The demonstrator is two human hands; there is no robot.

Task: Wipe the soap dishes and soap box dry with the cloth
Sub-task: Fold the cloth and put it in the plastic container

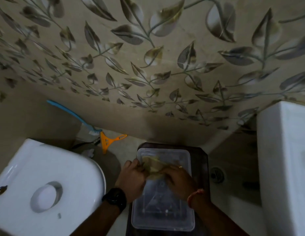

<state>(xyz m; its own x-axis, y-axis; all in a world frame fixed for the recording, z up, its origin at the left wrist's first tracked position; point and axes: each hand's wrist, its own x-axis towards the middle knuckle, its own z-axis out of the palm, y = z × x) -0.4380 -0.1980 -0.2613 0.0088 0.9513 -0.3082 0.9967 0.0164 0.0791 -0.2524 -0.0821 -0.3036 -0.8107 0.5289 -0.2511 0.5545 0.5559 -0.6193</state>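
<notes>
Clear plastic box (162, 217) lies flat on a dark stool (202, 160), directly below my view; all positions here are given relative to this box. Over its far half, both my hands meet on a crumpled yellowish cloth (152, 167). My left hand (131, 178), with a black watch (115, 198) at the wrist, is clenched on the cloth's left edge. My right hand (178, 180), with a ring on one finger and an orange thread (193, 197) at the wrist, grips the cloth's right side, fingers curled. Motion blur hides whether the cloth touches the box floor. Left of the box stands a white toilet (46, 184) with its lid shut. Beyond the box and to its left, a blue brush (75, 116) and an orange wiper (108, 139) lean by the leaf-patterned wall (148, 57). Right of the box, a floor drain (216, 174) shows, and further right a white fixture (284, 159).
</notes>
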